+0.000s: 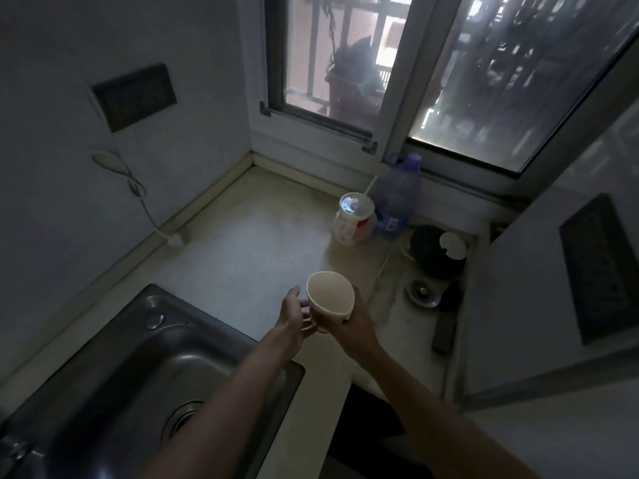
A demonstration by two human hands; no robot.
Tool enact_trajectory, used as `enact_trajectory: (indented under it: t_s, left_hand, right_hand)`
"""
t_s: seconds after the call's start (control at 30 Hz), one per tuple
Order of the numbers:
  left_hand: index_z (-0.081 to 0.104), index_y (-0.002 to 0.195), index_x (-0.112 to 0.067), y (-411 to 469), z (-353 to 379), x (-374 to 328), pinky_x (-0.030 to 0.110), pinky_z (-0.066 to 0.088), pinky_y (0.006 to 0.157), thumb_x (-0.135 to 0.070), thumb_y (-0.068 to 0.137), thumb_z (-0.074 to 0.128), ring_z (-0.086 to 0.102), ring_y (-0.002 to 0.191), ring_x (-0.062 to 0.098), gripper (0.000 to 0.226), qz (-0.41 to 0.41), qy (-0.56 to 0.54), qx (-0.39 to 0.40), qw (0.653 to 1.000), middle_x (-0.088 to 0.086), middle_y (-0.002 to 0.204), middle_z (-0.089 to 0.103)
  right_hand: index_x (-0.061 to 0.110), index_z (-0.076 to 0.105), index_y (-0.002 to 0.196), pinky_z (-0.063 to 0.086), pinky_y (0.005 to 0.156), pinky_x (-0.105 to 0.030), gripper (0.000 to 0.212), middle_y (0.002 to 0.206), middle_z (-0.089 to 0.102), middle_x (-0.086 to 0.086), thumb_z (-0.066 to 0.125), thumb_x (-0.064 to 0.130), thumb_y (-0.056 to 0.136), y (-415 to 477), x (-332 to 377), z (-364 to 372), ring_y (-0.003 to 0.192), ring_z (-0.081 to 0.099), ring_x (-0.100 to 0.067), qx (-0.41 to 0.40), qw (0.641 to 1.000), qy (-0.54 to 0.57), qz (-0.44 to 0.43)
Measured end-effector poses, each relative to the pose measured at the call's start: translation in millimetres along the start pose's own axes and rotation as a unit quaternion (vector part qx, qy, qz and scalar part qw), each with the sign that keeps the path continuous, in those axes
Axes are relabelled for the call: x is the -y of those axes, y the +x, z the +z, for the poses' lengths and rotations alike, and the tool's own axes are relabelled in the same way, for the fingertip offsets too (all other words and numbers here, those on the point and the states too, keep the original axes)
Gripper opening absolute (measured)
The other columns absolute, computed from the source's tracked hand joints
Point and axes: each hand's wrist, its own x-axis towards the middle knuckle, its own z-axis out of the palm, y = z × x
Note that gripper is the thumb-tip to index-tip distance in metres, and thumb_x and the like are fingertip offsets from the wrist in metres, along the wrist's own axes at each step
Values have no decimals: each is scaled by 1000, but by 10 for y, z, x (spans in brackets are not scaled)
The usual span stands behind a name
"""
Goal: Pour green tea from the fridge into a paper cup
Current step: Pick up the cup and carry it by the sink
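Observation:
A white paper cup (330, 293) is held upright and empty above the pale counter (242, 236), its mouth facing up. My right hand (356, 323) wraps the cup's right side and base. My left hand (294, 314) is at the cup's left side with fingers spread, its fingertips touching or just short of the wall. No green tea bottle or fridge is in view.
A steel sink (138, 368) lies at the lower left. By the window stand a lidded drink cup with a straw (354, 217) and a blue-capped plastic jug (397, 195). A black round object (435, 252) and a metal drain fitting (423, 292) sit at the right. A white plug and cord (174, 238) lie by the left wall.

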Motion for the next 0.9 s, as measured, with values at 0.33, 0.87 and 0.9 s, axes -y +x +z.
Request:
enact_trajectory:
  t_s: [0.33, 0.87, 0.9]
  left_hand:
    - [51, 128, 3, 111, -28, 75, 41, 45, 90, -45, 101, 25, 50, 109, 34, 61, -3, 7, 5, 1000, 25, 124, 52]
    - [50, 130, 1, 125, -39, 110, 42, 46, 92, -43, 102, 26, 50, 108, 33, 58, 20, 45, 22, 999, 18, 118, 52]
    - [49, 132, 1, 120, -52, 102, 41, 45, 92, -43, 102, 26, 50, 110, 33, 58, 23, 59, 17, 998, 18, 121, 52]
  right_hand:
    - [18, 50, 131, 57, 88, -44, 84, 124, 62, -2, 87, 45, 61, -29, -162, 53, 111, 63, -15, 2, 1000, -6, 4]
    - [26, 43, 133, 56, 87, -51, 87, 127, 59, 2, 90, 39, 60, -95, -223, -4, 114, 62, -16, 20, 999, -49, 5]
    - [27, 42, 131, 57, 87, -49, 86, 126, 58, 3, 90, 37, 60, -96, -209, -12, 113, 62, -15, 20, 998, -54, 4]
